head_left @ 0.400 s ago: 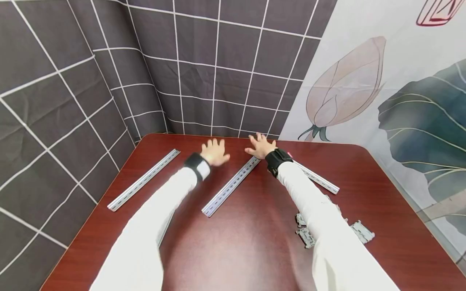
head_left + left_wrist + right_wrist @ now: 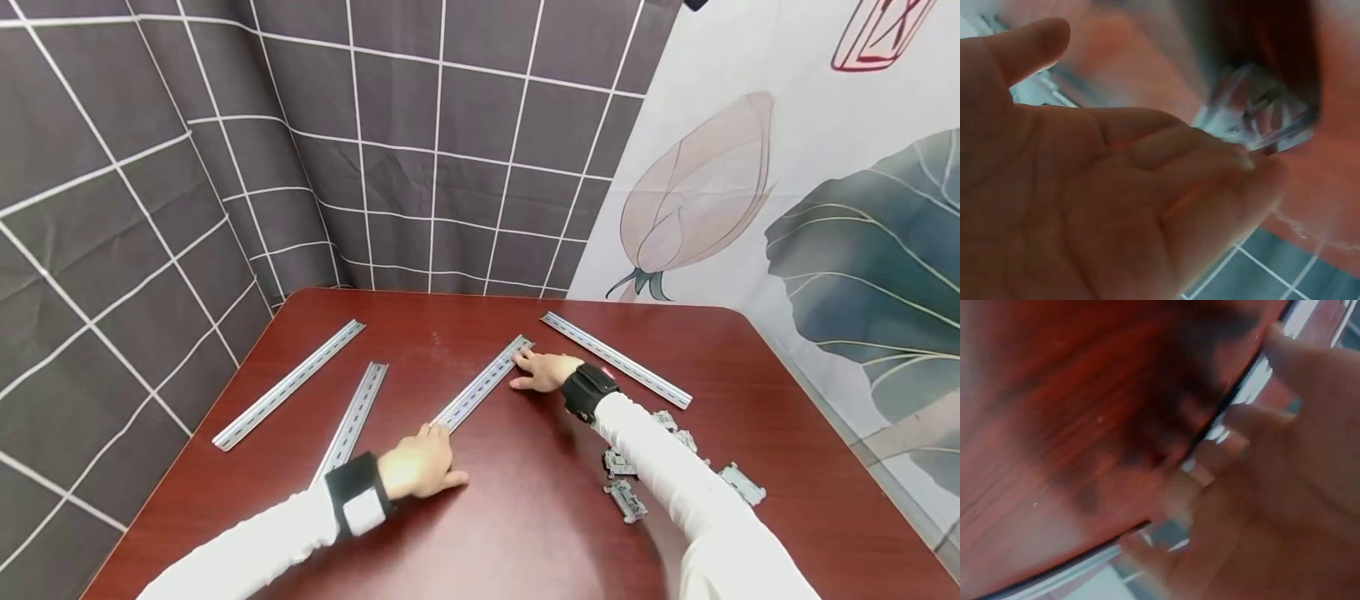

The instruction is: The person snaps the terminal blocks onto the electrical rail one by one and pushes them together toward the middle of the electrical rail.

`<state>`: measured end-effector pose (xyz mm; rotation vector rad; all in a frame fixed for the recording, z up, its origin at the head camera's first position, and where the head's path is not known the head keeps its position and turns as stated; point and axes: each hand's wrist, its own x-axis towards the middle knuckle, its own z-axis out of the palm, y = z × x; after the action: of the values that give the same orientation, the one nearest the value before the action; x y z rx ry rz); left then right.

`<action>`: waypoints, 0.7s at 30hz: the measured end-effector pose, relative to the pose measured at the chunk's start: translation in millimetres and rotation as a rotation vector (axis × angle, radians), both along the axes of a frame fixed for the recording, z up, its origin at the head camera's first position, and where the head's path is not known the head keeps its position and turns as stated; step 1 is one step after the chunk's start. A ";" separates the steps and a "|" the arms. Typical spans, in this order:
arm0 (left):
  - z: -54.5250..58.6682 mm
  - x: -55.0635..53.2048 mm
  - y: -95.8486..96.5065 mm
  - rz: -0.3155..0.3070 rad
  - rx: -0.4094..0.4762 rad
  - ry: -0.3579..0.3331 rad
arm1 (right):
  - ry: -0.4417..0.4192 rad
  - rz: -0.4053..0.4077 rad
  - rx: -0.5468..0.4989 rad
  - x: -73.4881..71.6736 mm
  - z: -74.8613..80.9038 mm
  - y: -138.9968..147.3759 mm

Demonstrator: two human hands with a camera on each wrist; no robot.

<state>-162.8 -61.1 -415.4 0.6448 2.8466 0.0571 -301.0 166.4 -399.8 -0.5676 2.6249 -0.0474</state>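
A slotted metal DIN rail [image 2: 483,387] lies at a slant mid-table. My left hand [image 2: 422,463] is at its near end, fingertips over the metal and thumb out to the side. Those fingers [image 2: 1147,144] look nearly straight and close together in the left wrist view. At the rail's far end is my right hand [image 2: 547,370], fingertips right at the edge. In the right wrist view its loosely spread fingers [image 2: 1254,422] overlap a bright metal strip. Neither hand curls round the rail.
Another DIN rail [image 2: 288,385] lies far left, one [image 2: 358,415] beside the left forearm, and one [image 2: 617,360] at the back right. Several grey terminal blocks [image 2: 626,502] lie around the right forearm. Grid-patterned cloth [image 2: 397,183] hangs behind the brown table [image 2: 525,542].
My left hand has come down and nearer, to the middle rail's near end. My right hand has drawn slightly back, onto the rail's far end. The rail beside the left forearm is now uncovered.
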 end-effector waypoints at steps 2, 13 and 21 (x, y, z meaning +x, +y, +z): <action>-4.1 12.9 -8.1 0.039 0.020 -0.007 | 0.008 -0.036 0.068 13.7 -2.7 2.0; -10.0 7.9 -41.2 0.069 0.049 0.015 | 0.112 -0.085 0.071 68.9 -6.6 15.3; -12.7 12.1 -50.8 0.091 0.096 -0.011 | 0.218 -0.043 0.033 106.2 -9.4 23.6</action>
<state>-150.7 -111.9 -428.1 0.5309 2.8761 0.2131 -194.9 189.9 -409.2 -0.5321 2.8436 0.0471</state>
